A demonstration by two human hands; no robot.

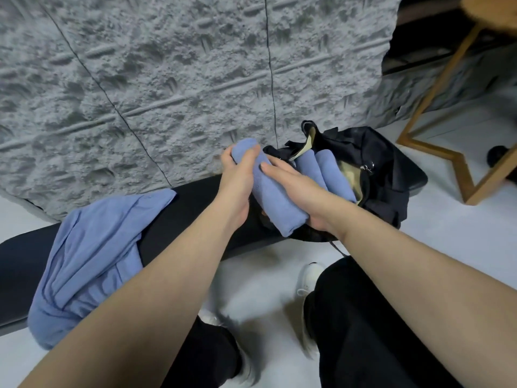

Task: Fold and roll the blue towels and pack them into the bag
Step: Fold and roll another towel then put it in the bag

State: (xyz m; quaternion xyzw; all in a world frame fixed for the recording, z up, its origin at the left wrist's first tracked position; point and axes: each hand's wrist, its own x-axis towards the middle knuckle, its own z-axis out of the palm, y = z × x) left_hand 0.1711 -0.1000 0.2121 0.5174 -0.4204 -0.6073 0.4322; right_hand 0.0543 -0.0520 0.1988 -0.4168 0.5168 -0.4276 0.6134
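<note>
Loose blue towel (92, 247) is lying crumpled on black bench (181, 203). L hand (237, 175) is gripping rolled towel (268, 197), fingers curled over it; R hand (296, 189) is pressing flat alongside, at black bag (386, 175) mouth. Two rolls (319, 169) are sitting inside w/ tan lining.

On the bench (184, 197) before me, the loose towel (92, 247) lies at nine o'clock, the bag (377, 175) at three holding two rolls (319, 169), a third roll (268, 191) between my hands.

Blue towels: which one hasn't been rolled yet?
The loose towel crumpled on the black bench's left end; the others are tight rolls by the bag.
</note>
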